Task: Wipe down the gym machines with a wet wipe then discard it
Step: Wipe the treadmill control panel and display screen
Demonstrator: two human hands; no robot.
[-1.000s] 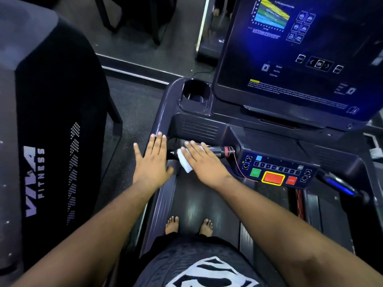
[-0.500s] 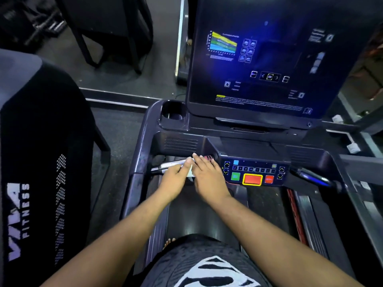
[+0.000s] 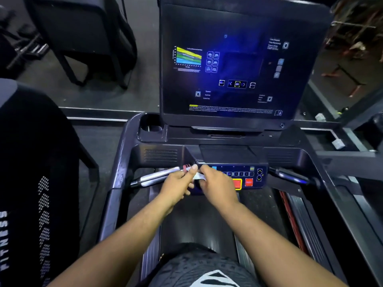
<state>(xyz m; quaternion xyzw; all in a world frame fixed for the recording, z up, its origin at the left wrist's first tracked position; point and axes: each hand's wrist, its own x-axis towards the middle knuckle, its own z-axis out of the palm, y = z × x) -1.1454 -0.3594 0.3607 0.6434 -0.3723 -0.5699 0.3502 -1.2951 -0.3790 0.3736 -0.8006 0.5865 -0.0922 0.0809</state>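
Note:
I stand on a dark treadmill [image 3: 124, 162] facing its console. A small white wet wipe [image 3: 198, 176] is held between both hands just in front of the button panel [image 3: 242, 177]. My left hand [image 3: 178, 185] pinches the wipe's left end with thumb and fingers. My right hand [image 3: 217, 185] grips the right end, fingers curled over it and covering the panel's left part. Left of the hands, the silver left handlebar grip [image 3: 157, 177] angles down and left. Most of the wipe is hidden by my fingers.
The big dark touchscreen [image 3: 238, 65] rises behind the panel, a cup holder [image 3: 152, 127] at its lower left. A right handlebar grip [image 3: 290, 176] glows blue. A neighbouring black machine [image 3: 37, 172] marked FITNESS stands close on the left. The belt [image 3: 196, 220] lies below my arms.
Both hands have come together and shifted right, off the left handlebar grip to the front of the button panel. The wipe, earlier under my right hand alone, is now held by both.

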